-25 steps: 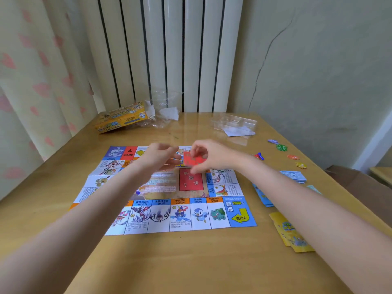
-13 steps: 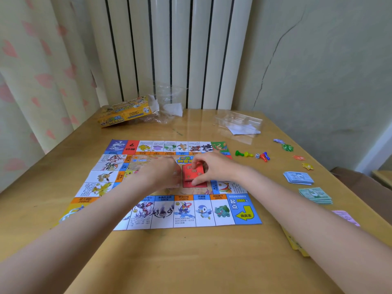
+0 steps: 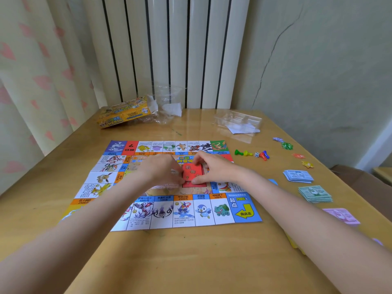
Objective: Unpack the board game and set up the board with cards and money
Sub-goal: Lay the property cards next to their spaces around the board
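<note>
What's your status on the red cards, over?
Left hand and right hand both pinching the red card stack, seating it on the colourful paper game board centre. Money stacks at the right, clear of the board. Nothing obstructing.

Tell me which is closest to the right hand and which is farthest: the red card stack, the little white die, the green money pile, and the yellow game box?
1. Red card stack: in the board's middle, held by the right hand.
2. Little white die: right of the board, among the pawns.
3. Green money pile: near the table's right edge.
4. Yellow game box: at the far-left corner.
</note>
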Demonstrator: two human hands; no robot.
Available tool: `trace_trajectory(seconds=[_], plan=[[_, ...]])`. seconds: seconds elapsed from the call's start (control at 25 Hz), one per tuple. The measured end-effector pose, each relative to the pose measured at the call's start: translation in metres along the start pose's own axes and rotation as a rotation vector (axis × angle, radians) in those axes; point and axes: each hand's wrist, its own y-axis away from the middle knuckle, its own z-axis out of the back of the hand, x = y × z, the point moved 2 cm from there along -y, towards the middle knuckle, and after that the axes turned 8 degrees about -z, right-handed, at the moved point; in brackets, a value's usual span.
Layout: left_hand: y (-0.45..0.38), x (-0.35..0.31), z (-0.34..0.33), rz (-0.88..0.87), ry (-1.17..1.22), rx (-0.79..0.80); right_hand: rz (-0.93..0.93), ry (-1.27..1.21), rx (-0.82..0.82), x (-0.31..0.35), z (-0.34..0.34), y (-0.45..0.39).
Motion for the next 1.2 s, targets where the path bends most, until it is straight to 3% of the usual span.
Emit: trace_trajectory(seconds=[0.6,0.76,0.92,1.08,1.2], plan=[[-0.013,0.002,0.005,0.01,0.122,0.145,0.023,-0.002,0.046,0.0,0.003,0.005],[-0.02,-0.002,0.021,0.019,0.158,-0.055,-0.01,-0.168,-0.049,-0.002,0.029,0.014],[-0.033,-0.039,0.026,-0.132,0.253,-0.196,-0.076,-0.074,-0.156,-0.03,0.078,0.033],[-0.047,-0.094,0.015,-0.318,0.264,-0.087,-0.233,0.26,0.105,-0.066,0.089,0.058],[-0.054,-0.125,0.005,-0.388,0.28,-0.009,-0.367,0.318,0.312,-0.085,0.081,0.081]])
